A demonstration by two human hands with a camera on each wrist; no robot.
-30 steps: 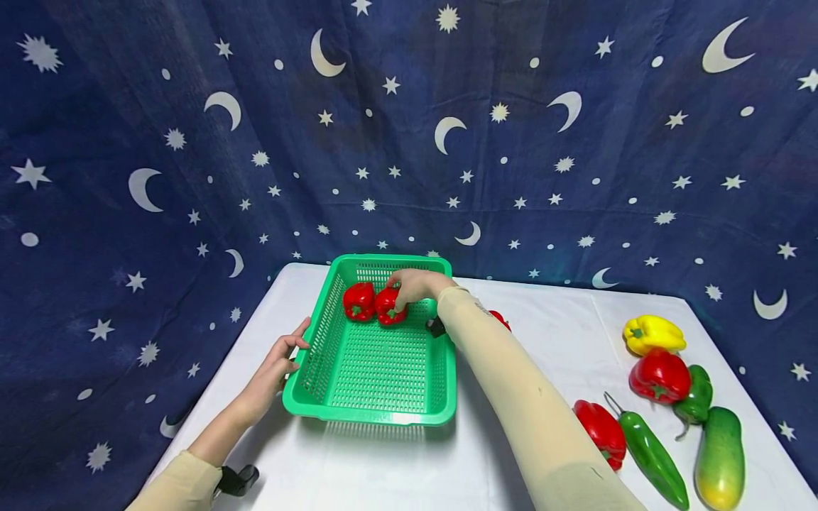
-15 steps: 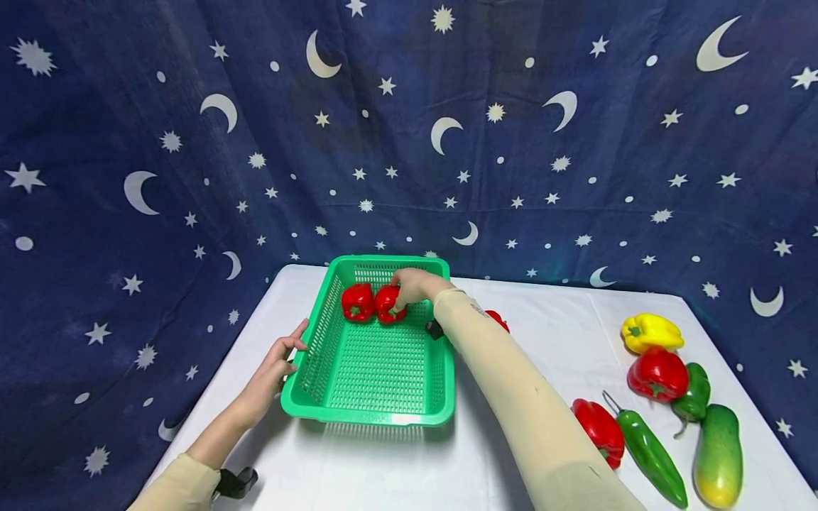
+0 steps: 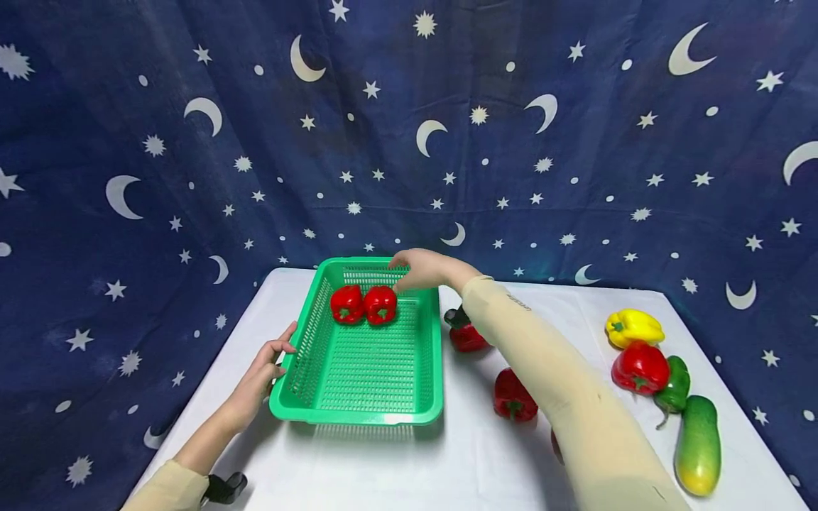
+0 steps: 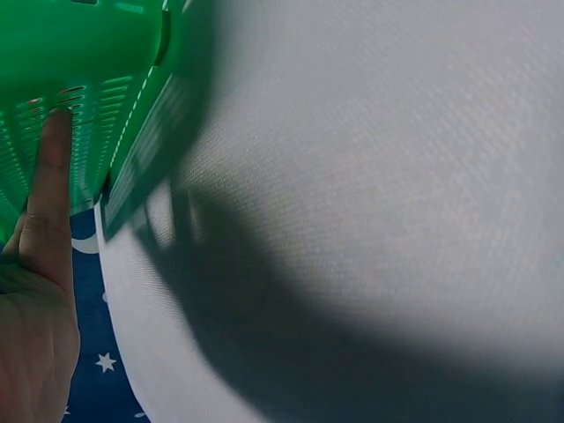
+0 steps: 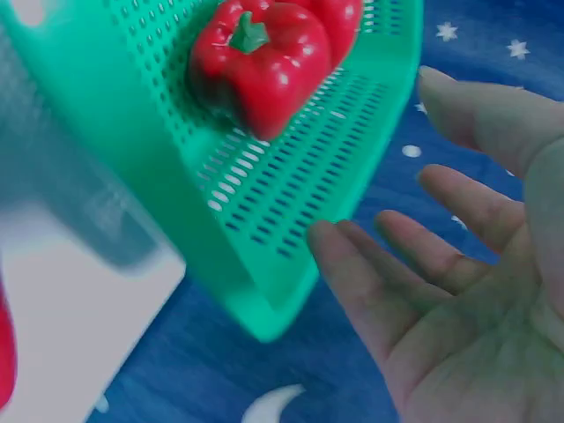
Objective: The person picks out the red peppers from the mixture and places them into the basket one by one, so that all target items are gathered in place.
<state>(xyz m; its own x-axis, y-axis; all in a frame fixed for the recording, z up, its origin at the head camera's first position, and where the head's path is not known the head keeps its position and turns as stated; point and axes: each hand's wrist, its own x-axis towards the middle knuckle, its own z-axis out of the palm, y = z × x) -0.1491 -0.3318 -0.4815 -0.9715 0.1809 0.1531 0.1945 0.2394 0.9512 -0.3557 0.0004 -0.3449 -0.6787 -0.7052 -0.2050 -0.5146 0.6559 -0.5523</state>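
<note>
Two red bell peppers, a left one (image 3: 347,304) and a right one (image 3: 380,305), sit side by side near the back of a green perforated basket (image 3: 358,414). My right hand (image 3: 424,270) hovers over the basket's back right corner, its fingers spread and holding nothing. The right wrist view shows the bare palm (image 5: 493,352) beside the basket rim, a short way from the right pepper (image 5: 264,66). At the basket's left side, my left hand (image 3: 252,387) rests its fingers against the rim; in the left wrist view one straight finger (image 4: 53,176) touches the slotted outer wall.
Right of the basket lie a red pepper (image 3: 469,339) and a nearer red pepper (image 3: 514,397), both partly behind my right sleeve. Farther right are a yellow pepper (image 3: 635,328), a red pepper (image 3: 640,367), a green pepper (image 3: 674,383) and a green-yellow gourd-like vegetable (image 3: 698,447). A starry curtain (image 3: 409,177) hangs behind.
My right hand has let go of the right pepper in the basket and risen up and to the right. The left hand stays at the rim. The head view has turned slightly right.
</note>
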